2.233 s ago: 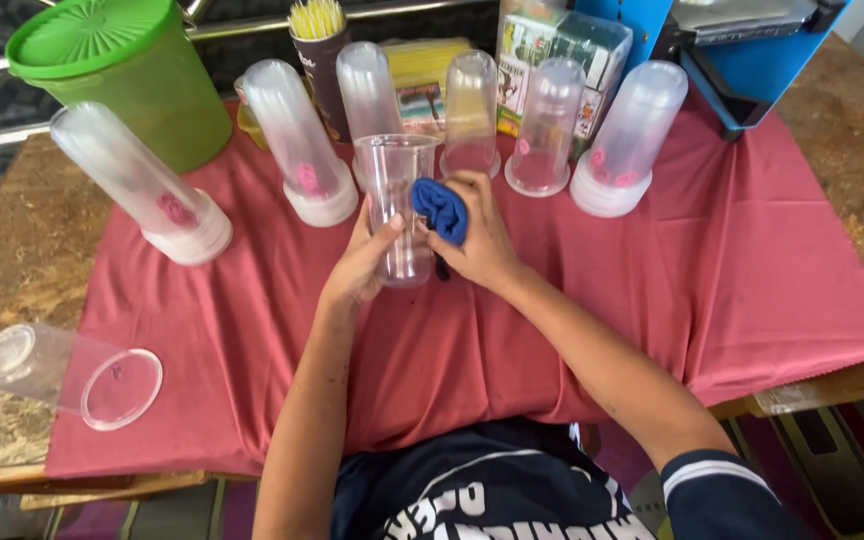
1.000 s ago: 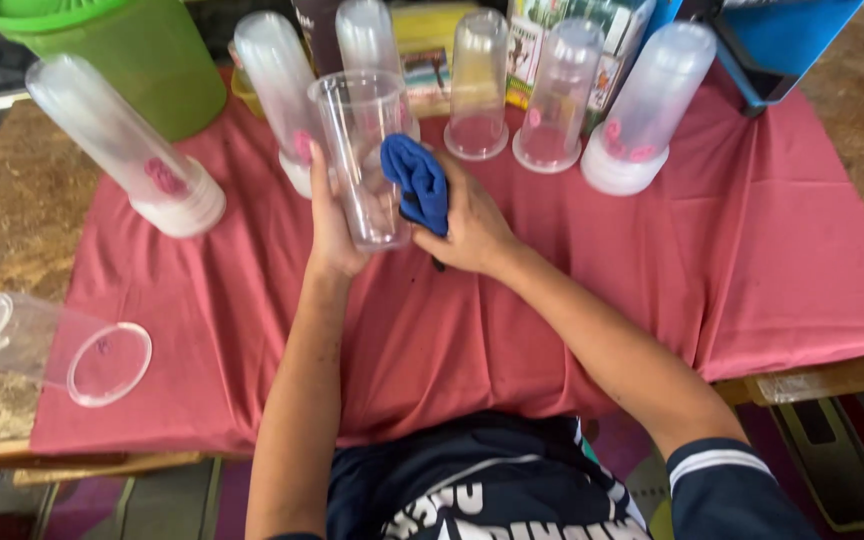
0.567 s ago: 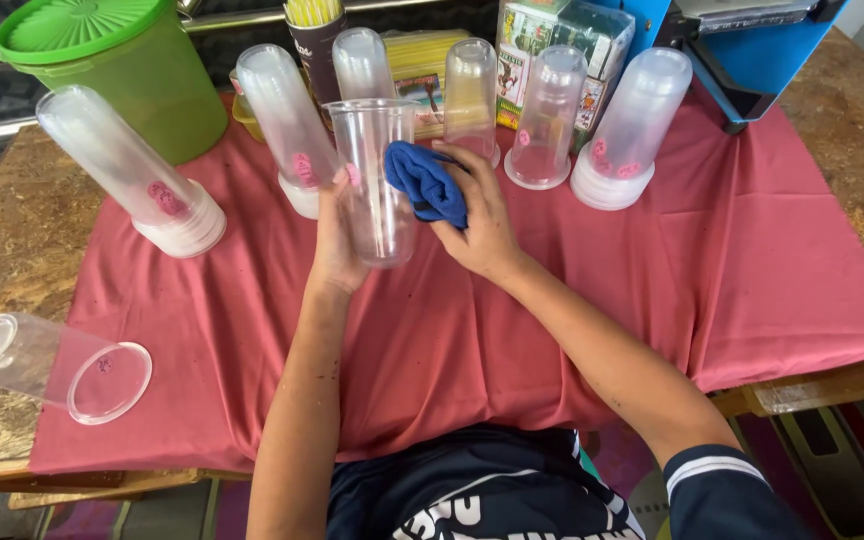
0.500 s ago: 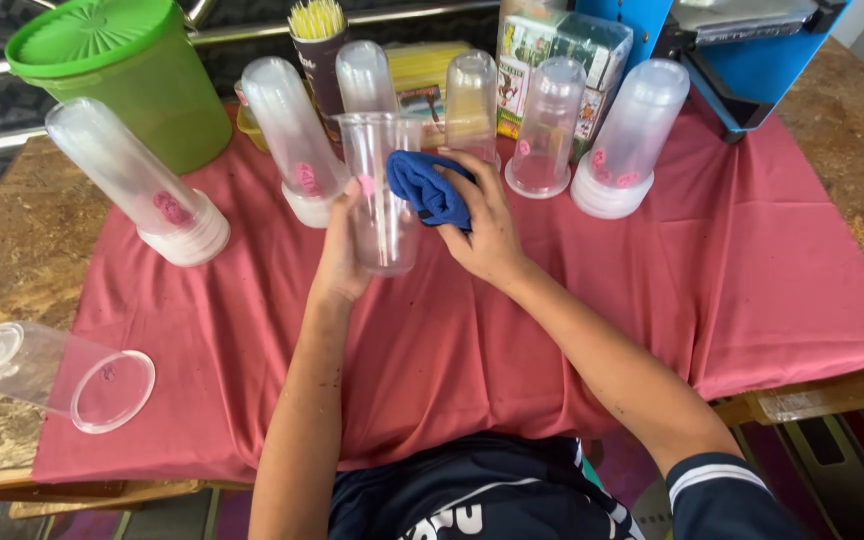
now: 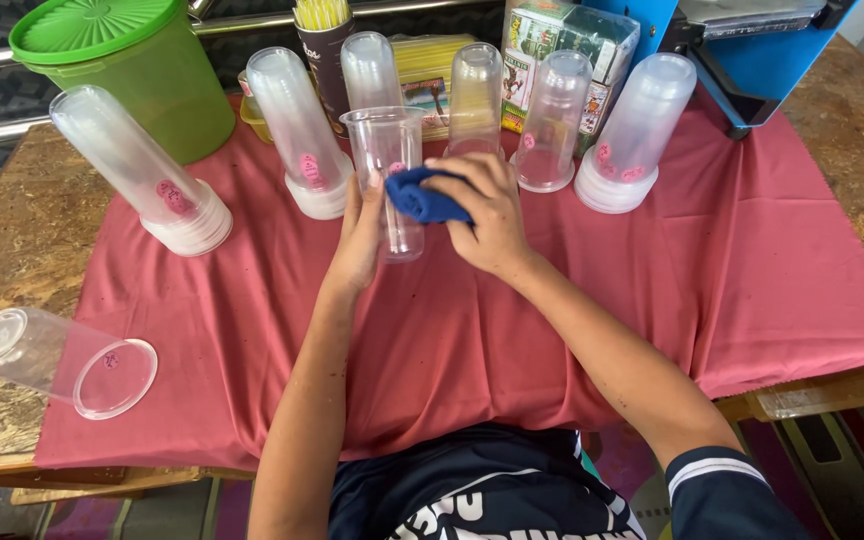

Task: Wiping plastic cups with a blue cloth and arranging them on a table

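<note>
Hands: left hand (image 5: 360, 235) wraps the side of a clear plastic cup (image 5: 390, 180), fingers curled about its lower wall; right hand (image 5: 482, 215) is closed on a folded blue cloth (image 5: 422, 198) and presses it against the cup's outer wall, on the side toward frame right.

Cup: upright, mouth up, at frame centre, its base now down at or just above the red cloth (image 5: 512, 330); whether it touches cannot be told. A second earlier it was held higher and tipped toward the camera, so it has been lowered and stood straighter. The blue cloth has stayed on the same side of the wall throughout, which reads as wiping in progress on the outside of this one cup.

Adjacent, upper centre of frame: five stacks of clear cups (image 5: 297, 125), mouths down, in a row behind the held cup, the leftmost (image 5: 137, 170) leaning toward upper left. None has shifted.

Behind the row: a dark tube of yellow straws (image 5: 322, 40), colourful cartons (image 5: 562, 40), a blue machine (image 5: 742, 50) at upper right.

Upper left: green lidded jug (image 5: 117, 70).

Lower left: one further cup stack (image 5: 57, 360) lying on its side, half on the red cloth, half on the brown tabletop (image 5: 2, 260).

Bottom: dark shirt (image 5: 472, 490) of the person.
</note>
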